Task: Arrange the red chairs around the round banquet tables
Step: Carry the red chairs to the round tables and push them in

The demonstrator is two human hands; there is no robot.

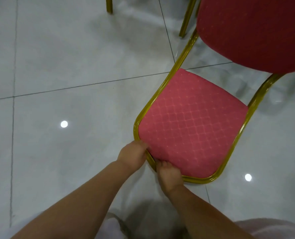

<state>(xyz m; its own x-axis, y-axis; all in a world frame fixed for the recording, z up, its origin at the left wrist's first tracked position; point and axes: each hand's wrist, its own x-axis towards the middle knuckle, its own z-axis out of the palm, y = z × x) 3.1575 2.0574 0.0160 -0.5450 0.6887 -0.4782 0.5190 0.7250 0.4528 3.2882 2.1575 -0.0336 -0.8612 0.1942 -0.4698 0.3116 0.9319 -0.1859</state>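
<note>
Looking down at a red chair (191, 125) standing on the pale tiled floor (65, 66), right of centre in the head view. Padded panel nearest the camera showing a diamond grid pattern, edged by a gold metal frame (169, 80). Second, darker red padded part (253, 31) of the chair filling the upper right corner; telling which is seat and which is backrest not possible with certainty from this angle.

Left hand (132, 155) gripping the near left corner of the frame, fingers curling round the gold tube and partly hidden behind the pad edge. Right hand (169, 175) gripping the same edge just beside it, fingers wrapping over the frame where pad and tube meet. Both hands close together, not quite touching. Both forearms bare, reaching in from the bottom of the view.

Two more gold legs (109, 5) showing at the top edge, apart from the held panel.

Grey grout lines crossing the floor; two round light reflections (64, 124) shining on the tiles.

Pale fabric (272, 228) showing at the bottom right corner.

Checking for brands, labels, writing: nothing readable on the chair or floor.
</note>
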